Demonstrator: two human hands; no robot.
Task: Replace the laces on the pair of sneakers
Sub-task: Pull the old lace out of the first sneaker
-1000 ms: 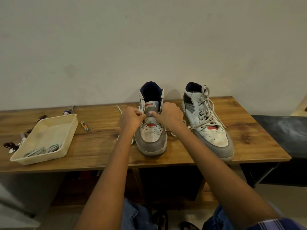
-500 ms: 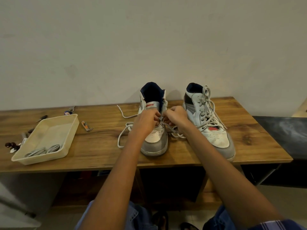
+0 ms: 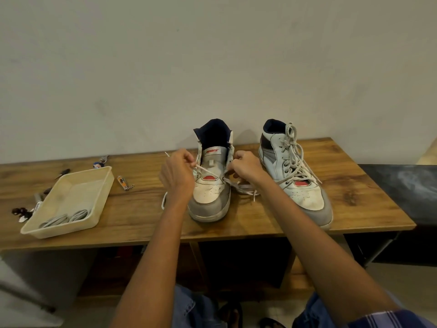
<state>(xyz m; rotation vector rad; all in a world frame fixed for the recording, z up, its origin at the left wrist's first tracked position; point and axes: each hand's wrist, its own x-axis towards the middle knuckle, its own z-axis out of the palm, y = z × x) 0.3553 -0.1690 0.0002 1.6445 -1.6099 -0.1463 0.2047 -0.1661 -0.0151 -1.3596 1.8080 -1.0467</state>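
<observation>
Two white-and-grey high-top sneakers stand on the wooden table (image 3: 132, 221), toes toward me. The left sneaker (image 3: 211, 192) has most eyelets bare, with a white lace (image 3: 205, 171) crossing its lower tongue. My left hand (image 3: 177, 174) pinches one strand of that lace at the shoe's left side. My right hand (image 3: 246, 167) pinches the other strand at the shoe's right side; its loose end (image 3: 246, 188) lies coiled on the table between the shoes. The right sneaker (image 3: 295, 178) is fully laced with a grey-white lace.
A cream plastic tray (image 3: 78, 192) at the left holds two coiled grey laces (image 3: 63, 217). A nail clipper (image 3: 123, 182), keys and small tools lie around the tray. A black surface (image 3: 399, 185) adjoins the table's right end. The wall rises right behind the sneakers.
My hands have parted from over the tongue to either side of the left sneaker, drawing the lace out sideways. More of the tongue and toe shows now.
</observation>
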